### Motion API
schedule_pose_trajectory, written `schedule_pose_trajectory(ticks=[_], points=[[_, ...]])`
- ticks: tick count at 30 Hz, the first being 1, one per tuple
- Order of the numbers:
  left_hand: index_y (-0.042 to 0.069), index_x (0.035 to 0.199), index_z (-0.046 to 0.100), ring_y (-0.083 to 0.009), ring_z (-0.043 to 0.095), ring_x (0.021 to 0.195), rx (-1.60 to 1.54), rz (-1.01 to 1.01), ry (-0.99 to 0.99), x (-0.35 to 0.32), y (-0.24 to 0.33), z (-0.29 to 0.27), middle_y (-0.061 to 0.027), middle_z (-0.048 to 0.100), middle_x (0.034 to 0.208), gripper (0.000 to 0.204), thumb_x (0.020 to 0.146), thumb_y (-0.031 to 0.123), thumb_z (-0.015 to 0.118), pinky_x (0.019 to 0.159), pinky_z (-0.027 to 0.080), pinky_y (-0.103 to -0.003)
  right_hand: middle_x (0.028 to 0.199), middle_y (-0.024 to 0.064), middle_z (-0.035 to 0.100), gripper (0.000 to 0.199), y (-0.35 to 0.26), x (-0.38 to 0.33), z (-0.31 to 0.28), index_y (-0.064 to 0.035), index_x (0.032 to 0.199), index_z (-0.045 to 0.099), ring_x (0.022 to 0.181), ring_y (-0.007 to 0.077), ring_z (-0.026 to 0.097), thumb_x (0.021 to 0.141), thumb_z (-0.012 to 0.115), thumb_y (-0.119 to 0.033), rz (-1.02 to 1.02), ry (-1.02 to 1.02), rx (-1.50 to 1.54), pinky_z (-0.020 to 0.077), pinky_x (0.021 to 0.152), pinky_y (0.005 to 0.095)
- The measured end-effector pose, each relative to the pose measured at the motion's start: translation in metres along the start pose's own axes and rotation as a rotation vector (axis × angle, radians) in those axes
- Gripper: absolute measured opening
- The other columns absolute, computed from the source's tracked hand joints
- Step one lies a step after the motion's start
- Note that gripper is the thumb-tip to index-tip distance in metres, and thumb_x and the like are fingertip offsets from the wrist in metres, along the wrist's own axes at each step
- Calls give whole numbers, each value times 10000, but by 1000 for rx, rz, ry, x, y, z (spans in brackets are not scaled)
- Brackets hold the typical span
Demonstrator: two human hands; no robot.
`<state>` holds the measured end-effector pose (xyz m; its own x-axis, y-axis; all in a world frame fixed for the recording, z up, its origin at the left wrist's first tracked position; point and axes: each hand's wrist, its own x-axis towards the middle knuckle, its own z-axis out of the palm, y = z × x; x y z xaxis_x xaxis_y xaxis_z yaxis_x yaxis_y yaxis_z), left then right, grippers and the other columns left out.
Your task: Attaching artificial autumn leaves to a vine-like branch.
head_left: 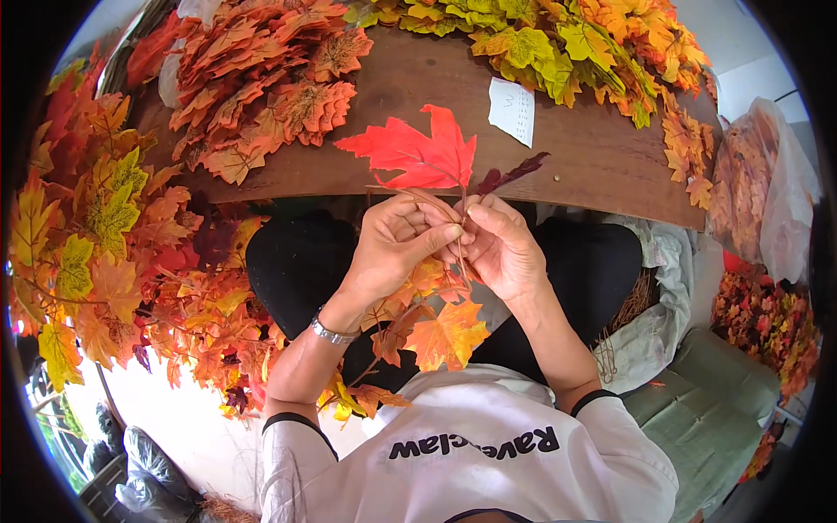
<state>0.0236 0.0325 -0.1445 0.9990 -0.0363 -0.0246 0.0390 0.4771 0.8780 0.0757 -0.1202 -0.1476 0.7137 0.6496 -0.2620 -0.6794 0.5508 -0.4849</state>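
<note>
Together, both hands (449,248) (fingers (440,237) pinching stems (460,205))

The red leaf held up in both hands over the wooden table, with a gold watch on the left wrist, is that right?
Not quite: the band on the left wrist is silver, not gold. The rest holds: the head view shows the left hand and right hand together holding the red leaf up over the wooden table.

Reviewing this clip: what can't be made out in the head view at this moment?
- Stem ends of the red leaf: hidden between the left hand and right hand.
- Dark leaf: too small to tell its shape.
- Bag contents: blurred by plastic, bent at the rim.
- Lap: covered by the orange leaf bunch.
</note>
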Motion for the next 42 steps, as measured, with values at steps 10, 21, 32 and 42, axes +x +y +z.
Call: schedule_pose_trajectory(ticks=[10,21,32,42], points=[[-36,933,534,-129,607,741,-19,-23,29,0,-2,2,-93,615,812,127,827,0,594,639,503,-225,768,60,554,94,7,2,-9,-15,770,566,645,138,529,832,600,-78,8,-46,-8,473,620,314],[-31,900,541,-140,606,683,-79,-57,47,1,-2,1,-105,616,780,111,812,-12,606,584,507,-240,743,61,556,79,11,-1,-17,14,808,594,668,157,531,827,604,-61,-78,-128,-127,467,633,315],[-72,1043,556,-143,606,696,418,9,109,5,7,-7,-101,624,809,235,843,48,581,645,508,-261,774,20,521,130,11,-2,-27,-8,867,569,698,108,499,844,599,-132,-55,-85,-198,448,672,272],[-14,1092,452,-187,645,679,-336,-26,-45,-4,8,-7,-196,632,868,221,889,58,503,570,531,-278,812,47,559,244,12,-9,-12,-4,1013,553,654,111,483,864,572,-196,187,-291,-25,426,627,267]])
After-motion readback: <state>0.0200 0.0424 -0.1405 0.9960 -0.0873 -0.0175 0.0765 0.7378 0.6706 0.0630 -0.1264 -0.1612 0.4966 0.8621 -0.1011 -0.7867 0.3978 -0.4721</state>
